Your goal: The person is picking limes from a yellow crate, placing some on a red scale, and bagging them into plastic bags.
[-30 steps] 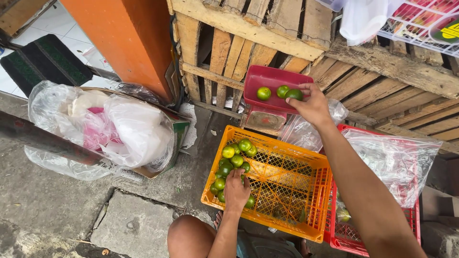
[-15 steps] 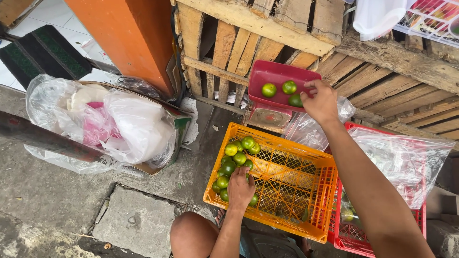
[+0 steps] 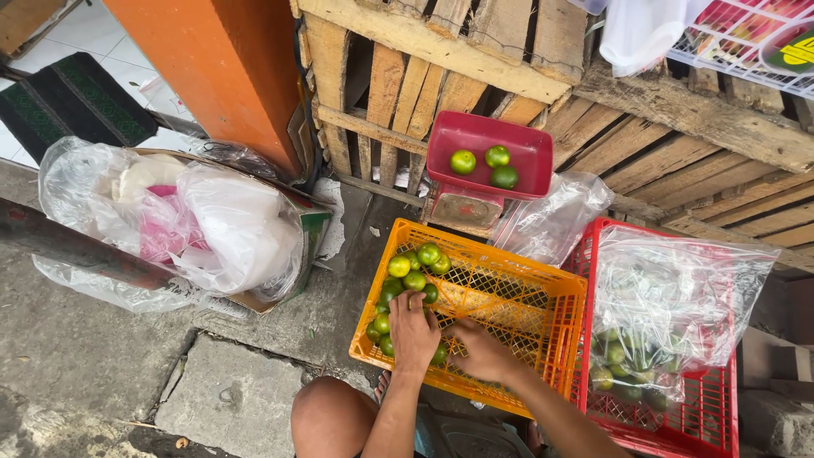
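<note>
An orange plastic crate [image 3: 517, 314] sits on the ground before me with several green limes [image 3: 414, 271] heaped in its left corner. My left hand [image 3: 413, 331] rests palm down on those limes. My right hand [image 3: 482, 350] is low inside the crate beside it, fingers curled near a lime; whether it grips one is hidden. Behind the crate stands a red scale tray [image 3: 526, 174] with three limes [image 3: 487, 163] in it.
A red crate [image 3: 721, 399] on the right carries a clear plastic bag [image 3: 678, 297] with more limes. Wooden pallets [image 3: 475, 59] rise behind. A cardboard box of plastic bags [image 3: 186, 220] lies left, beside an orange post [image 3: 229, 76]. My bare knee [image 3: 331, 420] is below.
My right hand has left the red scale tray and come down into the orange crate next to my left hand. Three limes stay in the tray.
</note>
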